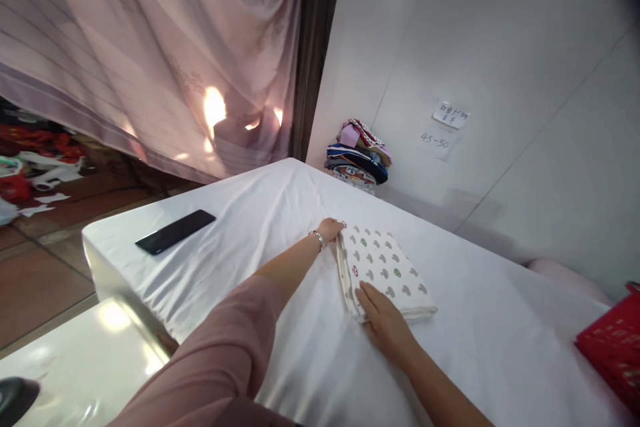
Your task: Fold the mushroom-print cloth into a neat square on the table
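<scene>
A folded white cloth with small grey, green and red prints (pixel 387 267) lies on the white-covered table (pixel 260 213). My left hand (pixel 331 229), with a bracelet at the wrist, touches the cloth's far left corner with curled fingers. My right hand (pixel 383 317) lies flat on the cloth's near edge, fingers stretched out on the fabric. Neither hand lifts the cloth.
A black phone (pixel 175 231) lies near the table's far left edge. A stack of folded clothes (pixel 359 157) stands at the back corner against the wall. A red basket (pixel 613 347) sits at the right edge. Two paper notes (pixel 445 127) hang on the wall. A pink curtain (pixel 165 53) hangs behind.
</scene>
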Available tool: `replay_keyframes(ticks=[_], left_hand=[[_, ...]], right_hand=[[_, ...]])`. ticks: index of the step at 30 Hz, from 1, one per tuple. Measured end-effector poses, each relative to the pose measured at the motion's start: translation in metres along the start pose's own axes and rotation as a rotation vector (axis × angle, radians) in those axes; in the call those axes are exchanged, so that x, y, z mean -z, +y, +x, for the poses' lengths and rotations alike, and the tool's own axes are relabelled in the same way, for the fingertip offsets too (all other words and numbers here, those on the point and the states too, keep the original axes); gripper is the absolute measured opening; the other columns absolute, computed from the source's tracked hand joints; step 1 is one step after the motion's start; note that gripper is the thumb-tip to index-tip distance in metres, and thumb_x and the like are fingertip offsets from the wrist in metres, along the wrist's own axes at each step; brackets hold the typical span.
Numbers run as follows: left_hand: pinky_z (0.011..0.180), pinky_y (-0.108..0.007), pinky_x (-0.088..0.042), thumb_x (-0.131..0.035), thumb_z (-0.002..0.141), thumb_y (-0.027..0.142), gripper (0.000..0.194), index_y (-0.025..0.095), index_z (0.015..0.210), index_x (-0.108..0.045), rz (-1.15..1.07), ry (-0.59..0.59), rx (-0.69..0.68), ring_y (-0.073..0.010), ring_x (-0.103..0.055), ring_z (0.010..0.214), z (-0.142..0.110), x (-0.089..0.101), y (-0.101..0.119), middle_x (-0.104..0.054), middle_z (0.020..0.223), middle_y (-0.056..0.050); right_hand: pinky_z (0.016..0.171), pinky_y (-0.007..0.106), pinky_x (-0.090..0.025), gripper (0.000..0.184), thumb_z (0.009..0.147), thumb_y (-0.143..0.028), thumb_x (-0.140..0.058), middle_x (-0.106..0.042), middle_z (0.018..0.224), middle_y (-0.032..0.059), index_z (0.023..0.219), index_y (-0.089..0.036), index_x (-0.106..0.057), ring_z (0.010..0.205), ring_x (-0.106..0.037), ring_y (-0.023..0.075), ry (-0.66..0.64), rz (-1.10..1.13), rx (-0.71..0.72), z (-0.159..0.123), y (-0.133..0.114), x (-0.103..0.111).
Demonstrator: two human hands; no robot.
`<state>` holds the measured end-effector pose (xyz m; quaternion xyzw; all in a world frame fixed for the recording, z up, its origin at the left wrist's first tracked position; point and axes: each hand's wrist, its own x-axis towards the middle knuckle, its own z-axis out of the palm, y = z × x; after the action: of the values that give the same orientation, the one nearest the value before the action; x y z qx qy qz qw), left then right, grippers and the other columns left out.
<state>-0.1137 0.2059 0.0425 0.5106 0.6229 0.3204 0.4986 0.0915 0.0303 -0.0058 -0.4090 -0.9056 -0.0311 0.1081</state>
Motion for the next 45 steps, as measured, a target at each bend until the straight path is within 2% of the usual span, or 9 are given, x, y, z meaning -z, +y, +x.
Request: replay_keyframes(ticks=[4, 12, 18, 22, 26, 29, 36, 42, 45], left_hand=[[0.056, -0.017, -0.048, -0.055, 0.081, 0.027, 0.023, 0.014, 0.101, -0.054, -0.064, -0.015, -0.011, -0.0121, -0.06, 0.074, -0.029, 0.015, -0.017, -0.064, 0.092, -0.006], [0.051, -0.019, -0.048, -0.059, 0.076, 0.022, 0.033, 0.012, 0.106, -0.056, 0.019, -0.001, 0.022, -0.0133, -0.059, 0.065, -0.068, 0.029, -0.068, -0.063, 0.083, -0.006], [0.063, -0.023, -0.05, -0.064, 0.071, 0.028, 0.04, 0.015, 0.108, -0.057, 0.165, 0.044, -0.037, -0.0168, -0.061, 0.075, -0.067, 0.034, -0.063, -0.064, 0.086, -0.005], [0.09, -0.03, -0.042, -0.067, 0.07, 0.034, 0.048, 0.019, 0.114, -0.055, 0.279, 0.148, -0.131, -0.0233, -0.055, 0.103, -0.078, 0.04, -0.055, -0.058, 0.113, -0.007], [0.101, -0.031, -0.03, -0.05, 0.084, 0.039, 0.043, 0.02, 0.122, -0.05, 0.404, 0.186, -0.447, -0.0214, -0.048, 0.115, -0.089, 0.025, -0.042, -0.049, 0.13, -0.007], [0.109, -0.036, -0.016, -0.05, 0.084, 0.038, 0.043, 0.024, 0.124, -0.048, 0.594, 0.089, -0.63, -0.0221, -0.032, 0.129, -0.091, 0.008, -0.047, -0.042, 0.138, -0.004], [0.107, -0.045, -0.015, -0.038, 0.088, 0.044, 0.046, 0.025, 0.13, -0.042, 0.794, 0.0, -0.606, -0.0243, -0.025, 0.133, -0.08, 0.005, -0.08, -0.035, 0.143, -0.006], [0.107, -0.053, -0.012, -0.041, 0.086, 0.043, 0.047, 0.025, 0.129, -0.043, 0.888, -0.044, -0.493, -0.0261, -0.022, 0.134, -0.08, 0.002, -0.055, -0.032, 0.145, -0.007], [0.107, -0.055, -0.009, -0.038, 0.086, 0.048, 0.051, 0.022, 0.13, -0.042, 0.988, 0.011, -0.528, -0.0266, -0.016, 0.136, -0.081, -0.015, -0.034, -0.029, 0.146, -0.009]], right_hand=[[0.102, 0.042, -0.039, 0.074, 0.075, -0.001, -0.034, -0.034, 0.143, 0.0053, 0.143, -0.025, -0.018, 0.129, -0.035, 0.021, 0.092, 0.05, 0.079, -0.03, 0.009, 0.013], [0.104, 0.044, -0.034, 0.072, 0.07, 0.0, -0.036, -0.037, 0.141, 0.0058, 0.139, -0.021, -0.033, 0.131, -0.032, 0.0214, -0.021, 0.033, 0.184, -0.055, -0.004, 0.004], [0.107, 0.048, -0.028, 0.072, 0.07, -0.001, -0.037, -0.032, 0.144, 0.0057, 0.139, -0.021, -0.033, 0.133, -0.026, 0.0228, -0.049, 0.077, 0.116, -0.058, -0.016, 0.014], [0.108, 0.05, -0.024, 0.067, 0.08, -0.014, -0.041, -0.022, 0.148, 0.0055, 0.143, -0.022, -0.021, 0.136, -0.019, 0.0244, -0.095, 0.166, 0.03, -0.053, -0.033, 0.038], [0.11, 0.049, -0.018, 0.062, 0.089, -0.033, -0.039, -0.014, 0.15, 0.006, 0.144, -0.02, -0.015, 0.137, -0.01, 0.0252, -0.02, 0.125, -0.075, -0.028, -0.051, 0.048], [0.109, 0.051, -0.018, 0.067, 0.087, -0.039, -0.042, -0.016, 0.149, 0.0087, 0.144, -0.017, -0.015, 0.137, -0.012, 0.0274, -0.067, 0.057, -0.103, -0.016, -0.055, 0.03], [0.11, 0.046, -0.017, 0.063, 0.086, -0.027, -0.041, -0.017, 0.149, 0.0075, 0.143, -0.014, -0.018, 0.137, -0.011, 0.0241, -0.111, -0.002, -0.104, -0.029, -0.053, -0.006], [0.111, 0.045, -0.014, 0.065, 0.089, -0.046, -0.036, -0.013, 0.15, 0.0044, 0.144, -0.02, -0.014, 0.138, -0.009, 0.0219, -0.238, 0.259, -0.193, -0.014, -0.053, 0.026], [0.111, 0.042, -0.011, 0.064, 0.09, -0.05, -0.031, -0.011, 0.151, 0.0049, 0.144, -0.018, -0.017, 0.138, -0.006, 0.0202, -0.169, 0.252, -0.32, 0.009, -0.032, 0.042]])
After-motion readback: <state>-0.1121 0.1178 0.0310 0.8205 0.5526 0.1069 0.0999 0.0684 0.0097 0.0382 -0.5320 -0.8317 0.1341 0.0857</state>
